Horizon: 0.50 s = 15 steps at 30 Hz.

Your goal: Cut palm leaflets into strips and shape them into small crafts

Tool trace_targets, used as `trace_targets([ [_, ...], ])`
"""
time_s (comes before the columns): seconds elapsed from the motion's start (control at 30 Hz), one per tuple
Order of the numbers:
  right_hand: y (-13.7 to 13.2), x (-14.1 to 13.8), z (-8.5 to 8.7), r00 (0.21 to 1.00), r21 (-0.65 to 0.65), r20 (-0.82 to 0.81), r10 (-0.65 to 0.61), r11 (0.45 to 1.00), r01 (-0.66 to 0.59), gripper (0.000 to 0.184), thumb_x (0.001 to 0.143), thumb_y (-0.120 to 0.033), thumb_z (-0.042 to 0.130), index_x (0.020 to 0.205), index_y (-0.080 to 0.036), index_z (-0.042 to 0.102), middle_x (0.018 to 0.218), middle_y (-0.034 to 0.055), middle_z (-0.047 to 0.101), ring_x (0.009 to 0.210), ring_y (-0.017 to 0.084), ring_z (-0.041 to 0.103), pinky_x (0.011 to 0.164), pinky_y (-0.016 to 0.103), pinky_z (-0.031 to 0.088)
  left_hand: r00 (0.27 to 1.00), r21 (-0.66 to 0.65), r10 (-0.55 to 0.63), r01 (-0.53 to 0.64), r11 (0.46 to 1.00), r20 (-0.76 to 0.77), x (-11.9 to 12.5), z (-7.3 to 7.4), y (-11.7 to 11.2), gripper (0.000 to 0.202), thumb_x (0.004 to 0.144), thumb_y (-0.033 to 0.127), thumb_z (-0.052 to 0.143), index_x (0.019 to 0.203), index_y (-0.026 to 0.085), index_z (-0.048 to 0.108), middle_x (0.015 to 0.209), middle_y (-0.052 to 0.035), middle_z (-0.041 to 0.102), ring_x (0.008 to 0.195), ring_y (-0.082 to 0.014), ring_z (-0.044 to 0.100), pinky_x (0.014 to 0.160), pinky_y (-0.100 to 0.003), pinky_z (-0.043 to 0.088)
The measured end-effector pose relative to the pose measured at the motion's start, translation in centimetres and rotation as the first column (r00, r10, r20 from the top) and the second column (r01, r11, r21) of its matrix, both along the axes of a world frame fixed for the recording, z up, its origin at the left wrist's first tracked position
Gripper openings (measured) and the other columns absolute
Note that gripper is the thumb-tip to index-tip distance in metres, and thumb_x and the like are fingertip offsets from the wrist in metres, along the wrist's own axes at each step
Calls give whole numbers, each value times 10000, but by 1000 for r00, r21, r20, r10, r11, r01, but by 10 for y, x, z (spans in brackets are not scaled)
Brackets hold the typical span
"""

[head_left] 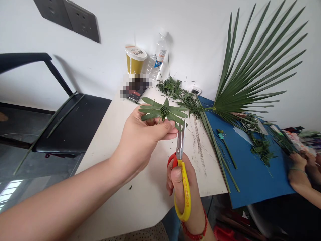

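Note:
My left hand (147, 132) pinches a woven palm-leaf figure (164, 109) between thumb and fingers, above the white table. Its green strips fan out to both sides like wings, with a braided ridge in the middle. My right hand (184, 182) grips scissors (185, 187) that have one yellow and one red handle loop. The blades point up, slightly apart, at the strip ends on the figure's lower right. Whether a strip lies between the blades I cannot tell. A red bracelet circles my right wrist.
Leaf scraps (173, 87), a phone (136, 92), a paper cup (135, 60) and a water bottle (157, 57) stand or lie at the table's back. A large palm frond (240, 87) leans over the blue table (250, 180). Another person's hands (298, 164) are far right. A black chair (75, 124) stands left.

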State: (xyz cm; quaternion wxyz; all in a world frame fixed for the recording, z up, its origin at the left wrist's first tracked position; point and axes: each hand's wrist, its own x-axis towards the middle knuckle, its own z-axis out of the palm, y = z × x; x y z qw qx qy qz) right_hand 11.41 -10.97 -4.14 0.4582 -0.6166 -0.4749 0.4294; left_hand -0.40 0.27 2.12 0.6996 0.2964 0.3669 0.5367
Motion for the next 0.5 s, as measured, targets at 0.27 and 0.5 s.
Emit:
trace_targets([
  [0.27,-1,3,2,1000,-16,-19,3,1000,-3,466,871,-681,539,802,-239,410,663,-66,367,510,90,330,430,230,288,998,39,-40,41,998,-44,-3,-2,3,325,662,126,835,824,180,558,680,44,616,647,-160,709,685,-336,639],
  [0.5,-3,6,5,999,8,4,32,999,-32,404,897,-603,565,813,-235,424,643,-75,383,479,80,342,424,230,286,994,51,-72,77,996,-87,-5,2,5,297,661,122,827,828,170,587,704,25,632,651,-158,703,655,-318,635],
])
